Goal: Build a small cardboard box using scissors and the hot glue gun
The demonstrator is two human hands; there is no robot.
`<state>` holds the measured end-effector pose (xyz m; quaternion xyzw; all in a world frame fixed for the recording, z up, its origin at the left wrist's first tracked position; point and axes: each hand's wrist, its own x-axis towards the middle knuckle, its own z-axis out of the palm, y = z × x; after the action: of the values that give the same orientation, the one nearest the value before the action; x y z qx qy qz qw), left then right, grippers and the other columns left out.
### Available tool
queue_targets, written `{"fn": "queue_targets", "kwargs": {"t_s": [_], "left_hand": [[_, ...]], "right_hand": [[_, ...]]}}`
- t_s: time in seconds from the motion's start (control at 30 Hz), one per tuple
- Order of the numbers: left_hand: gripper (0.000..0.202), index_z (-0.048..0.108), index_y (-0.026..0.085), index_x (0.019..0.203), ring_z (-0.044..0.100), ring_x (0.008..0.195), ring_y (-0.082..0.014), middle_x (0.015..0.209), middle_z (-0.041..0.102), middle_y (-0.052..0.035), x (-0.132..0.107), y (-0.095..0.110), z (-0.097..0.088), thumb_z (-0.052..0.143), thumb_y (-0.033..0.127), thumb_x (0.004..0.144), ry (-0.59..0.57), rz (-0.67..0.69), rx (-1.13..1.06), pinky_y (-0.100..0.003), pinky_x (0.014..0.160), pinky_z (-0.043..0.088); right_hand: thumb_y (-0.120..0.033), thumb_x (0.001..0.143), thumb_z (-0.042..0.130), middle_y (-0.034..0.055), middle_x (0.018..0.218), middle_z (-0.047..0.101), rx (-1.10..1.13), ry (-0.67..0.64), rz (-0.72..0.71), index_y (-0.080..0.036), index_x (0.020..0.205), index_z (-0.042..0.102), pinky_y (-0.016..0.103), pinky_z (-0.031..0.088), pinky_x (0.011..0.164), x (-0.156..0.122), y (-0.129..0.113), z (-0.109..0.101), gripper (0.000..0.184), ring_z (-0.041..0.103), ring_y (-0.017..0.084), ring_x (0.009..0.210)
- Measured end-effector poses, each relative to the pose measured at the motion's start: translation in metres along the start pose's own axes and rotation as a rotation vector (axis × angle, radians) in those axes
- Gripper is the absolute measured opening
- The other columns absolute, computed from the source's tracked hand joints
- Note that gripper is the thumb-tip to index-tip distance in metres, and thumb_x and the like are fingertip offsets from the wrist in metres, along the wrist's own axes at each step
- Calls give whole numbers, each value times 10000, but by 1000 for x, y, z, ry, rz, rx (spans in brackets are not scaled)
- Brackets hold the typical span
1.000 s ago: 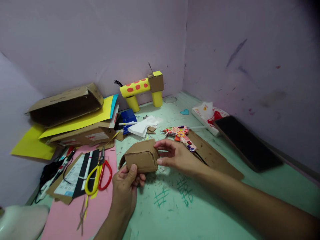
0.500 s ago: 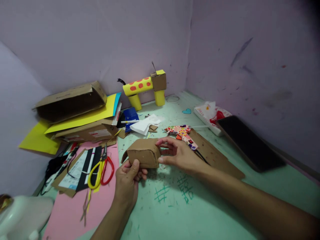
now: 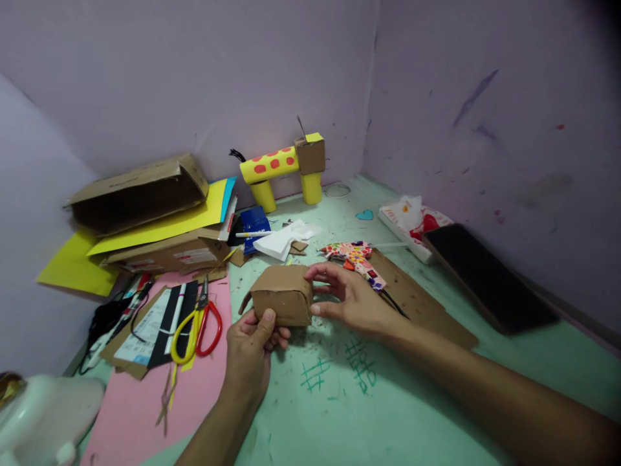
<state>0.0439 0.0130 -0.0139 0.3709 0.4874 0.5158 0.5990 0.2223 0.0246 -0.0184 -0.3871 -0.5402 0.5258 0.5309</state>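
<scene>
Findings run left to right; bearings are taken from the cardboard box as the centre of the dial.

At ten o'clock, an open carton (image 3: 138, 176) lies tilted on a stack of yellow paper and cardboard. Between eight and nine o'clock, scissors (image 3: 202, 307) with yellow and red handles rest over pink paper (image 3: 145, 408).

The left hand (image 3: 250, 331), at about half past seven, is pinching the box: thumb flat on the near face, fingers curled beneath. The cardboard box (image 3: 284, 298) is held over the green desk (image 3: 388, 414); a bent flap hangs at its left end. At twelve, a spotted toy animal (image 3: 272, 165) stands by the wall.

The right hand (image 3: 349, 299), at three, has thumb and fingertips set apart, lightly gripping the box's right end.

Between two and three o'clock, a flowered glue gun (image 3: 356, 257) lies beside flat cardboard (image 3: 431, 317).

Handling assessment: the box should be light, dry and not slippery, fairly stiff along its folds but easily crushed on open faces. Recommended hold: folded edges, or thumb flat on the face with fingers supporting underneath; the loose flap looks a poor grip.
</scene>
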Motion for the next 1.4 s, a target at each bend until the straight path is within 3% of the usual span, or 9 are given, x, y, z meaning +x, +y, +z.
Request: {"fn": "queue_targets", "kwargs": {"t_s": [0.43,1.4], "left_hand": [[404,625,120,702,535,383,-91,447,633,-8,0,-2,-1,853,400,521,4,12,-14,-172,398,411],[445,635,105,705,542,377,-84,445,643,-18,0,-3,0,885,399,482,27,13,-50,-153,391,425]], "right_hand": [[-102,589,728,65,1095,580,-88,16,0,-226,956,566,493,414,1023,-1,-2,0,419,554,274,1136],[-115,616,723,56,1107,555,-152,16,-48,-234,967,556,484,432,985,-2,2,1,407,551,258,1120]]}}
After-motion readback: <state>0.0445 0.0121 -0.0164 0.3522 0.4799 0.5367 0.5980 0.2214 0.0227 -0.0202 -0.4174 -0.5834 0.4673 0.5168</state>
